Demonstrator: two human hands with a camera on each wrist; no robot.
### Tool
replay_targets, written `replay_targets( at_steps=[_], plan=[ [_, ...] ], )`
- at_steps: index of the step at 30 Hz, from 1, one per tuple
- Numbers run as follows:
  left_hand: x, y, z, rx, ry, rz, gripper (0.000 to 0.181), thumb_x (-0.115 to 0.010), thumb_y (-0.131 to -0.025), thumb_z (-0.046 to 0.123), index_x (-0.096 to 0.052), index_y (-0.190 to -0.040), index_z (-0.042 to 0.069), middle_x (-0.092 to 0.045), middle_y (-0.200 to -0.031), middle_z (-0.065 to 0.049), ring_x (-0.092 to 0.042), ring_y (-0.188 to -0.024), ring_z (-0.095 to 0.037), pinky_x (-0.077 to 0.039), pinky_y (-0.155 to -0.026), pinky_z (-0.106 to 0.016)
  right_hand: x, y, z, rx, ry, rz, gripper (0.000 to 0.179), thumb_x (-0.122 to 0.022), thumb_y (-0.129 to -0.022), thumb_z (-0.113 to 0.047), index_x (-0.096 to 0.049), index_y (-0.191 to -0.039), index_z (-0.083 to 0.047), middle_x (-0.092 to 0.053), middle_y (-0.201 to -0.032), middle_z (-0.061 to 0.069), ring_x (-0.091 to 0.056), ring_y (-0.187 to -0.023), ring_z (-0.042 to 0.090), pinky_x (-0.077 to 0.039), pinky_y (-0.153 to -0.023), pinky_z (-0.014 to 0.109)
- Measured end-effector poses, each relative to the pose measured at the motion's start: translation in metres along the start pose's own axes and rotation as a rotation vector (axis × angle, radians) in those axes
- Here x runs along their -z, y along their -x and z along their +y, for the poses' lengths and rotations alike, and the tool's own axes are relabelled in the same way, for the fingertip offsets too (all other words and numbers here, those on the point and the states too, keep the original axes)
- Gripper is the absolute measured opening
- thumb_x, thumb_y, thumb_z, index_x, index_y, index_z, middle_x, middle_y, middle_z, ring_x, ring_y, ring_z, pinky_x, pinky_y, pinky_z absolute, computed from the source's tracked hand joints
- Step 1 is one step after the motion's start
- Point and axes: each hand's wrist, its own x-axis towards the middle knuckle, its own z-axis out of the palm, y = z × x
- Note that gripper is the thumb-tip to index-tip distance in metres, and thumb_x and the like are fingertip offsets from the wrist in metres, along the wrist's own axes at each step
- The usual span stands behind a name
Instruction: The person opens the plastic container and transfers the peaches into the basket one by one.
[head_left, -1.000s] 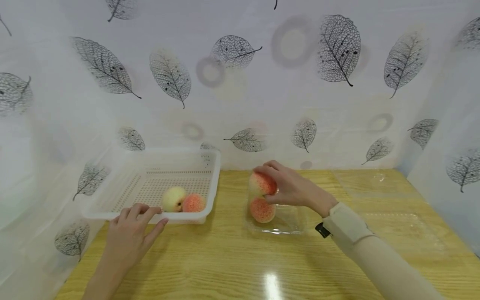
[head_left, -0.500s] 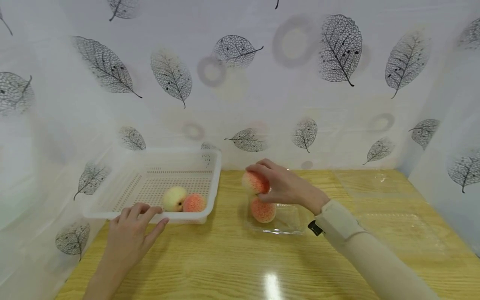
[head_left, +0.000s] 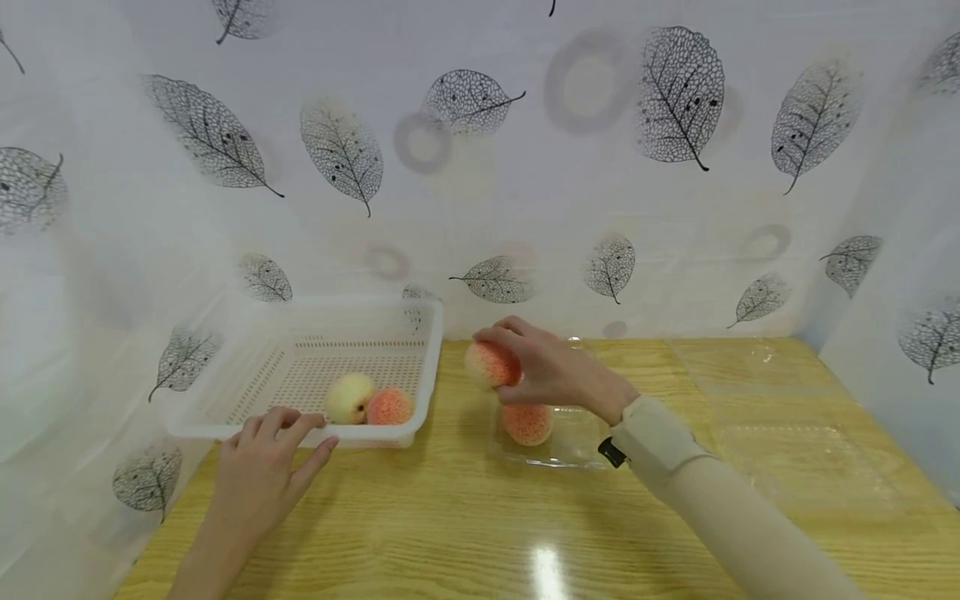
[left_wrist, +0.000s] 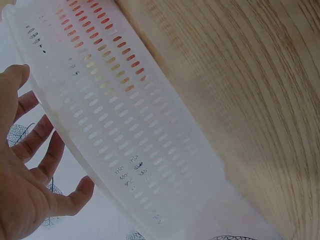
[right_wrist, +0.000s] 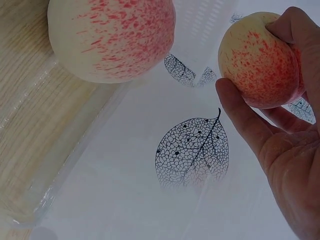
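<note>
My left hand (head_left: 258, 467) rests on the front rim of a white plastic basket (head_left: 300, 432), its fingers loosely bent; the left wrist view shows the hand (left_wrist: 30, 165) along that rim. Inside the basket sit a pale yellow peach (head_left: 349, 397) and a red-speckled one (head_left: 390, 407), side by side. My right hand (head_left: 551, 371) grips another peach (head_left: 491, 365) between thumb and fingers, raised above the table. Beneath and partly hidden by this hand, a red-speckled peach (head_left: 527, 425) sits in a clear plastic box (head_left: 581, 437). The right wrist view shows the held peach (right_wrist: 260, 62) closely.
A clear flat plastic piece (head_left: 810, 458) lies on the wood-grain table (head_left: 450, 517) at the right. Another transparent sheet or lid (head_left: 750, 367) is behind it. A white curtain (head_left: 525, 208) with leaf prints hangs at the back and sides.
My right hand has moved left with its peach, from above the clear box toward the basket. The left hand, the basket and the other peaches have stayed put.
</note>
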Motion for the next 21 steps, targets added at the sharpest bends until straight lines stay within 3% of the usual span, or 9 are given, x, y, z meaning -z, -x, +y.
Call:
replay_targets(
  at_steps=[13, 21],
  plan=[
    [0.001, 0.0, 0.002, 0.018, -0.003, -0.016, 0.031, -0.081, -0.083, 0.039, -0.074, -0.106, 0.019, -0.069, -0.099, -0.011, -0.064, -0.084, -0.04, -0.05, -0.059, -0.062, -0.008, -0.017, 0.0, 0.045, -0.026, 0.019, 0.074, -0.082, -0.076, -0.016, -0.054, -0.145, -0.013, -0.057, -0.133, 0.009, -0.065, -0.109, 0.02, -0.059, -0.088, 0.031],
    [0.002, -0.001, 0.002, 0.025, 0.002, -0.024, 0.031, -0.08, -0.083, 0.039, -0.074, -0.106, 0.019, -0.069, -0.1, -0.012, -0.064, -0.086, -0.04, -0.05, -0.06, -0.062, -0.014, -0.026, 0.003, 0.064, -0.018, 0.038, 0.073, -0.082, -0.076, -0.016, -0.055, -0.144, -0.009, -0.058, -0.131, 0.011, -0.065, -0.109, 0.021, -0.059, -0.089, 0.03]
  ],
)
